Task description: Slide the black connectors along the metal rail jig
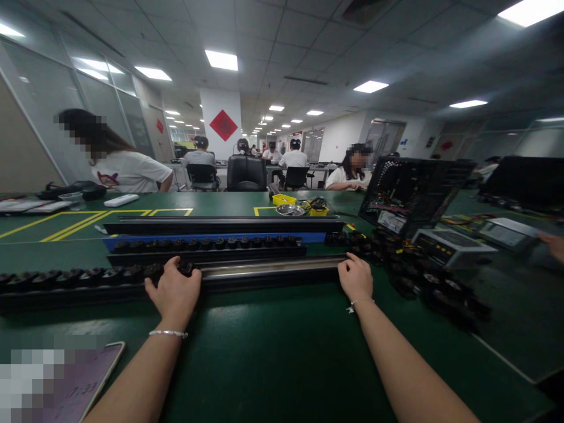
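A long black rail (pixel 273 269) with a shiny metal channel lies crosswise on the green table in front of me. At its right end my right hand (pixel 356 277) grips it, thumb and fingers closed round the edge. My left hand (pixel 177 291) is bent over the rail further left, its fingers on a small black part (pixel 188 268) that they partly cover. To the left of that hand a row of similar black round parts (pixel 79 279) sits along the rail. Behind it, a second row of black parts (pixel 220 242) stands in another rail, beside a blue strip (pixel 315 237).
Loose black parts (pixel 423 276) are heaped at right, near a power supply (pixel 453 248) and an open computer case (pixel 409 194). A metal dish (pixel 289 210) and yellow tray (pixel 284 200) stand behind. A phone (pixel 88 382) lies front left. Another person's hand (pixel 553 244) shows at the right edge.
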### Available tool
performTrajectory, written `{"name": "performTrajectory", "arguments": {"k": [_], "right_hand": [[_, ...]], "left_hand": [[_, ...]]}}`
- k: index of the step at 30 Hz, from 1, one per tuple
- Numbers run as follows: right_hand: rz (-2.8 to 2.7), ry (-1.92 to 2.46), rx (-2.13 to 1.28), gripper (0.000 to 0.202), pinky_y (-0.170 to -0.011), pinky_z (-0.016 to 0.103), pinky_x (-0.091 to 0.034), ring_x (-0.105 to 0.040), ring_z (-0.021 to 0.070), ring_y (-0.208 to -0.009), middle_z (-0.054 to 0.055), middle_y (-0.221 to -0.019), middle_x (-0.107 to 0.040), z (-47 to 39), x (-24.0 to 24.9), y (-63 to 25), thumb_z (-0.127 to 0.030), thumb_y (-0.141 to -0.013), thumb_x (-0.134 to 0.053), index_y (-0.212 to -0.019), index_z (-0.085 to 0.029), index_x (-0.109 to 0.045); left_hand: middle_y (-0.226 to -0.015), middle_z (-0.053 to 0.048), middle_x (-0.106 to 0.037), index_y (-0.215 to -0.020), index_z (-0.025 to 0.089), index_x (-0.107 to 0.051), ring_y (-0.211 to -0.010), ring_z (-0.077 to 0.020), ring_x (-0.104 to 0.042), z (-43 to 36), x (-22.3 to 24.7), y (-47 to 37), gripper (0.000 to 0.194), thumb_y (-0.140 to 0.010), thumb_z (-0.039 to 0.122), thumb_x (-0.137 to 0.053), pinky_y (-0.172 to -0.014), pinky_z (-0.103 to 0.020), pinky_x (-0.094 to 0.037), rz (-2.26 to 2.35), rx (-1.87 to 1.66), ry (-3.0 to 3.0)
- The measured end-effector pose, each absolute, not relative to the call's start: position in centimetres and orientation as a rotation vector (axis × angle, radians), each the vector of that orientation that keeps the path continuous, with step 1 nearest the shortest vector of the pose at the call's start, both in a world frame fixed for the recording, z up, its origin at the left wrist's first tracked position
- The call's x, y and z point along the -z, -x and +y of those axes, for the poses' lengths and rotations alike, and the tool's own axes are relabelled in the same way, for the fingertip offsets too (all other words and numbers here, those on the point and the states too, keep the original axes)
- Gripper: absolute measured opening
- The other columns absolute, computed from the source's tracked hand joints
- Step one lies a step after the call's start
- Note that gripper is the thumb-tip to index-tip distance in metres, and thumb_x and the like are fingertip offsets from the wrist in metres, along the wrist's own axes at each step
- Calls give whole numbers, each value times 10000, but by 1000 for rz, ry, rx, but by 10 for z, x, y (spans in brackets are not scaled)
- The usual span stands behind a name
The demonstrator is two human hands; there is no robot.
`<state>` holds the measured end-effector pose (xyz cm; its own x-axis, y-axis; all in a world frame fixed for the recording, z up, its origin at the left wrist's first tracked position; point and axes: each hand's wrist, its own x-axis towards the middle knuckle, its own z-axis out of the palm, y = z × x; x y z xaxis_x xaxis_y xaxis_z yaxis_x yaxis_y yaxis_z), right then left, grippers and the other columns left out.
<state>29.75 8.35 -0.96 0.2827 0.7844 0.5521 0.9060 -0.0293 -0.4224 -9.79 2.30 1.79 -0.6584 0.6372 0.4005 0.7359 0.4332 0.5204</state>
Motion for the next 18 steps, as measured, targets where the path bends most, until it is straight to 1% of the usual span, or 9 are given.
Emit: {"name": "performTrajectory", "arguments": {"k": [2, 4, 7, 9, 12, 14, 18], "right_hand": [[-1501, 1802, 220, 335, -969, 432, -355, -428, 262, -1137, 81, -1201, -578, 86, 12, -298, -312, -788, -373, -802, -194, -687], [-1446, 1793, 229, 345, -1004, 439, -319, -386, 271, -1195, 111, -1251, -532, 87, 15, -297, -313, -775, -392, -921, -173, -672], [-1354, 1816, 193, 432, -1034, 462, -271, -317, 307, -1263, 154, -1340, -434, 88, 16, -296, -336, -762, -414, -1087, -133, -612], [-1324, 1828, 115, 479, -1034, 468, -267, -318, 326, -1268, 176, -1365, -392, 88, 15, -296, -352, -763, -413, -1147, -114, -574], [-1308, 1817, 11, 502, -1025, 454, -284, -366, 326, -1243, 182, -1362, -388, 87, 13, -297, -348, -755, -420, -1180, -111, -542], [-1290, 1799, -13, 501, -1019, 445, -296, -387, 321, -1228, 176, -1344, -407, 87, 12, -298, -344, -745, -431, -1179, -117, -536], [-1229, 1743, -62, 494, -980, 420, -349, -465, 298, -1143, 169, -1303, -433, 90, 14, -302, -353, -735, -437, -1166, -129, -529]], "left_hand": [[-1110, -120, -654, -1233, 165, -440, -1059, -273, -583, 22, -18, 98, 531, -775, 433, -421, -1106, -481, -111, -2545, 1031, 1260], [-1118, -99, -658, -1239, 177, -425, -1058, -276, -584, 22, -18, 98, 533, -778, 444, -415, -1106, -493, -96, -2531, 1061, 1279], [-1105, -84, -668, -1233, 191, -427, -1054, -282, -584, 23, -17, 98, 533, -775, 464, -412, -1104, -503, -96, -2521, 1078, 1298], [-1082, -83, -677, -1230, 195, -433, -1052, -283, -583, 24, -17, 97, 540, -772, 480, -413, -1102, -505, -100, -2527, 1066, 1313], [-1071, -86, -679, -1211, 203, -467, -1044, -283, -584, 24, -18, 95, 536, -769, 500, -413, -1097, -506, -122, -2533, 1013, 1340], [-1110, -107, -657, -1198, 196, -498, -1096, -289, -552, 24, -18, 95, 550, -766, 523, -408, -1090, -497, -162, -2522, 957, 1347], [-1291, -190, -524, -1269, 92, -466, -1272, -301, -391, 22, -15, 98, 733, -745, 599, -390, -1071, -451, -255, -2479, 882, 1285]]}}
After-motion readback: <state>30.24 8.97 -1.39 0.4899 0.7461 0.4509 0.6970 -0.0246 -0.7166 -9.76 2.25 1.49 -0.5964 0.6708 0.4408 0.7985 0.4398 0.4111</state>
